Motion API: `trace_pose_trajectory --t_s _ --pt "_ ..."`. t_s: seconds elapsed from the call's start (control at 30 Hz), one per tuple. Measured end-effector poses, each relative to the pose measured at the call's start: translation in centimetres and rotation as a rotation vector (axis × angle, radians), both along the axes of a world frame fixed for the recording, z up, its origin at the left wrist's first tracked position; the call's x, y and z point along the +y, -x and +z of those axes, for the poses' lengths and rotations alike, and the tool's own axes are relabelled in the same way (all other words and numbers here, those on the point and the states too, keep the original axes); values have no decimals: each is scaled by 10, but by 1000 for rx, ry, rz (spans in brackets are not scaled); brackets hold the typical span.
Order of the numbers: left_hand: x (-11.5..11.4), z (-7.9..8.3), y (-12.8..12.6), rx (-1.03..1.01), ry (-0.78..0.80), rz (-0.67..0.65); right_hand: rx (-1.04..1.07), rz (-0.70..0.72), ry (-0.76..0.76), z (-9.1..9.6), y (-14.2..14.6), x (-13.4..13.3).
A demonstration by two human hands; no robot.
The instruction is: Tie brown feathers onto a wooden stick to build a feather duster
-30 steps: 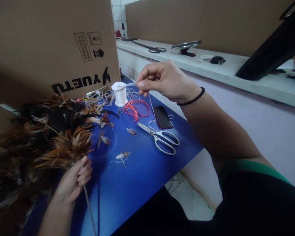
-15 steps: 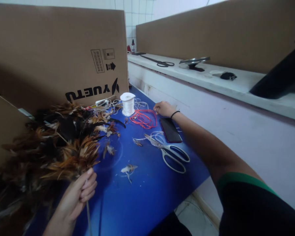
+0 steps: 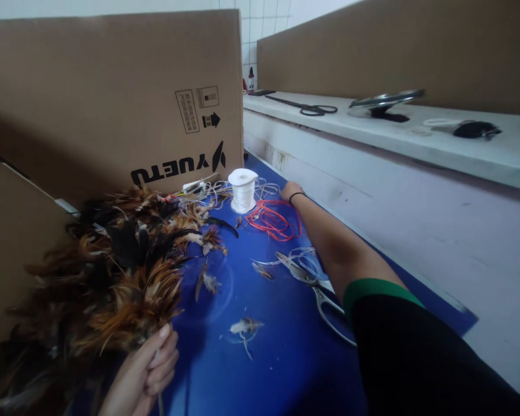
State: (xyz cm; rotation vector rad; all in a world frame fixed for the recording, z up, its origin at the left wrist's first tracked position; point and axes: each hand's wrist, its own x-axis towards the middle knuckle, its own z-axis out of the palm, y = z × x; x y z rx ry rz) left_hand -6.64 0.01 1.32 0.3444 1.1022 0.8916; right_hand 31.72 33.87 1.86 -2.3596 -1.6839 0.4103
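My left hand (image 3: 149, 370) is closed round the thin stick of a feather duster (image 3: 112, 277), a big bunch of brown, orange and black feathers at the left. My right arm stretches across the blue table (image 3: 264, 364). My right hand (image 3: 291, 189) rests low at the table's far edge, just beyond a tangle of red cord (image 3: 274, 221) and right of a white thread spool (image 3: 243, 189). Its fingers are turned away from me. Steel scissors (image 3: 318, 292) and loops of clear thread (image 3: 305, 259) lie partly under my forearm.
A large cardboard box (image 3: 112, 98) stands behind the feathers. Loose feathers (image 3: 245, 328) lie on the table. A raised white ledge (image 3: 416, 144) on the right carries black scissors (image 3: 305, 108), a round stand (image 3: 385, 103) and a small black object (image 3: 474, 130).
My right hand, which pinched clear thread above the spool, has dropped to the table beyond the red cord. The view has shifted, and my arm now covers the phone.
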Motion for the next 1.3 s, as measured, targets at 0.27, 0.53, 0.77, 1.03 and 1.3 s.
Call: trace_pose_trajectory --t_s 0.27,0.53,0.77,1.03,1.3 --pt "-1 3 -8 -2 -42 -33 280 -59 -541 75 -22 -12" --pt "1 7 -16 -37 -144 -68 971 527 -765 178 14 -127" --pt "3 10 -19 -103 -216 -50 764 932 -241 166 73 -227" --pt "5 11 -18 -166 -273 -47 705 1052 148 133 112 -258" --pt "4 12 -26 -194 -315 -40 619 1117 113 132 137 -281"
